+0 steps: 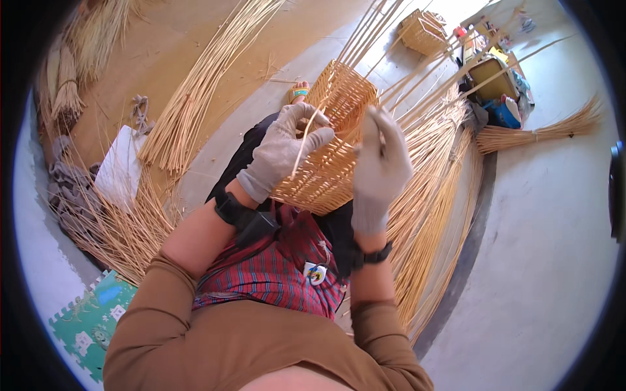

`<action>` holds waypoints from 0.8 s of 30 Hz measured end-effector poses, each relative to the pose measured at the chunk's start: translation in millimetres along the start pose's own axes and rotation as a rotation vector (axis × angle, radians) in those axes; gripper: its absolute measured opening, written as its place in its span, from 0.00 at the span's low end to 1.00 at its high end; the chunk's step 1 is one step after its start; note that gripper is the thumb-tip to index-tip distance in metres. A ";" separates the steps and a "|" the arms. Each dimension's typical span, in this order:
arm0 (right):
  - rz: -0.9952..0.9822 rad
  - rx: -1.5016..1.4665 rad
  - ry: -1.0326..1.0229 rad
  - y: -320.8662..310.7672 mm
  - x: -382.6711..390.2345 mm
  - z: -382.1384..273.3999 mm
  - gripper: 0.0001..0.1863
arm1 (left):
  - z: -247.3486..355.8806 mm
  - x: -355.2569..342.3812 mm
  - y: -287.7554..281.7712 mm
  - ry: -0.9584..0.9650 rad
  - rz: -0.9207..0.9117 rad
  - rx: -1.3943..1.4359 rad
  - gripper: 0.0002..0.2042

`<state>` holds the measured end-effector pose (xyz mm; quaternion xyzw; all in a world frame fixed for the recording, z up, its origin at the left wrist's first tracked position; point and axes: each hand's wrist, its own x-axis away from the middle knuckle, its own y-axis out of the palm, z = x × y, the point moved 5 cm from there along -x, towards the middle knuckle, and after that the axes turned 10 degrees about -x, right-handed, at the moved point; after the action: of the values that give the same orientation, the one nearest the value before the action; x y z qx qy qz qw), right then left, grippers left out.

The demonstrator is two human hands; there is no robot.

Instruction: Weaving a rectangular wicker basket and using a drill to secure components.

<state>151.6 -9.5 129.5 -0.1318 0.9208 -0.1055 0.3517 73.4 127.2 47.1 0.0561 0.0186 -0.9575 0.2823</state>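
Cane strand (298,160) is pinched above the wicker basket (318,174) by our left fingers (295,115); right fingers (391,133) curl beside it, hold unclear; we should pull evenly.

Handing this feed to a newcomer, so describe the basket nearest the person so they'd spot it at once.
Find the red striped cloth over the person's lap. Just beyond it, by the gloved left hand and right hand, is the yellowish woven basket. Unlike the other basket farther off, it sits right at the hands, with long rods fanning out beyond it.
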 end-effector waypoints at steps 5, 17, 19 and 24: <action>-0.022 0.197 -0.055 1.8 -15.8 -2.8 0.25 | -10.7 0.6 7.1 -0.047 0.111 0.112 0.11; 0.428 0.195 0.064 -101.1 77.3 12.7 0.22 | 6.4 5.1 3.3 0.296 0.263 -0.243 0.20; 0.066 -0.183 0.214 -64.8 79.9 5.8 0.23 | 6.9 2.8 -2.5 0.336 0.235 -0.283 0.21; -0.405 -0.113 -0.120 -8.5 85.9 -24.6 0.19 | 11.7 -7.9 -8.6 0.539 0.039 -0.462 0.17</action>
<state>74.8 -42.3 96.6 -0.3394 0.8574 -0.1141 0.3697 74.2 137.9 59.7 0.2419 0.3074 -0.8733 0.2905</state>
